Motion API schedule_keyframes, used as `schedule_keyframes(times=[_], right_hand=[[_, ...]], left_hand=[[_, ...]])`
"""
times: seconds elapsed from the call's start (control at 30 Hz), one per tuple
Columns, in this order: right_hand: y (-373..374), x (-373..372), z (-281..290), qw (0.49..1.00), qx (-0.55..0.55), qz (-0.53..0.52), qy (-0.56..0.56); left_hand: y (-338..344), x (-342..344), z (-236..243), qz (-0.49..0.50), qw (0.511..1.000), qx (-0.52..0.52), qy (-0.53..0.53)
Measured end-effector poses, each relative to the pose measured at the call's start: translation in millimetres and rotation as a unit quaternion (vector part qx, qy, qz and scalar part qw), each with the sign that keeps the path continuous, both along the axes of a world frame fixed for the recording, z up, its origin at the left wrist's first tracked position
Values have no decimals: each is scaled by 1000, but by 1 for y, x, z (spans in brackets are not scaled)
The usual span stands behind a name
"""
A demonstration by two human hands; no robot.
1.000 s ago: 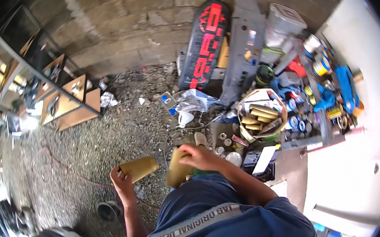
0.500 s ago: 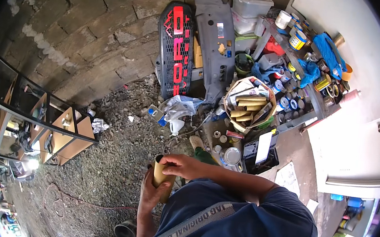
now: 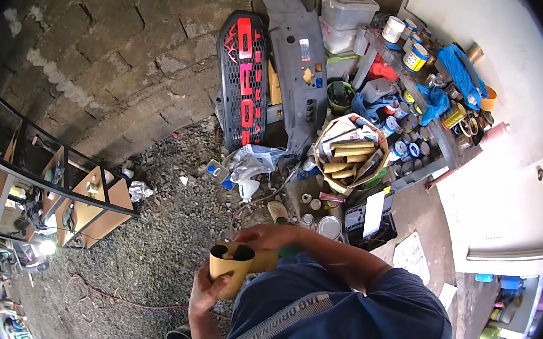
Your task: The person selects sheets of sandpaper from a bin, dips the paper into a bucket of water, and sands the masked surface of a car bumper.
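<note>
Tan tube (image 3: 231, 279), mouth toward the camera, in the left hand's partly closed grip.
Behind its right edge, a second tan piece (image 3: 264, 260) shows only partly, below the right hand (image 3: 266, 236), whose fingers bend near the tube's rim; the fingertips are hard to make out, so its hold cannot be told. The left hand (image 3: 207, 290) wraps the tube's lower left, thumb in front, other fingers partly hidden.

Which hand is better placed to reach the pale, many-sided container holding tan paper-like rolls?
Probably the right hand: it sits nearer the container, though its fingertips are partly hidden. The left hand is farther off and grips an open-topped, tan, paper-like tube.
</note>
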State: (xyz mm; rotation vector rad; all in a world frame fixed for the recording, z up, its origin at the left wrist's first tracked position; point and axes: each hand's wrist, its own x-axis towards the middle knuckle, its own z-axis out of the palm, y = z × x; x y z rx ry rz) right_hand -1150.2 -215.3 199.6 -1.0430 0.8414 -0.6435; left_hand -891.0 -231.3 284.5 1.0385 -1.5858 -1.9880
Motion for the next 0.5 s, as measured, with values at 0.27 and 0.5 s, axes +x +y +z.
schedule_keyframes(times=[0.27,0.5], right_hand=[[26,-57,-51,956,93,-267,73],[108,-270,-132,690,235,-674,121]], left_hand=[[6,18,-13,101,983,-143,-62],[20,35,-13,147,989,2,3]])
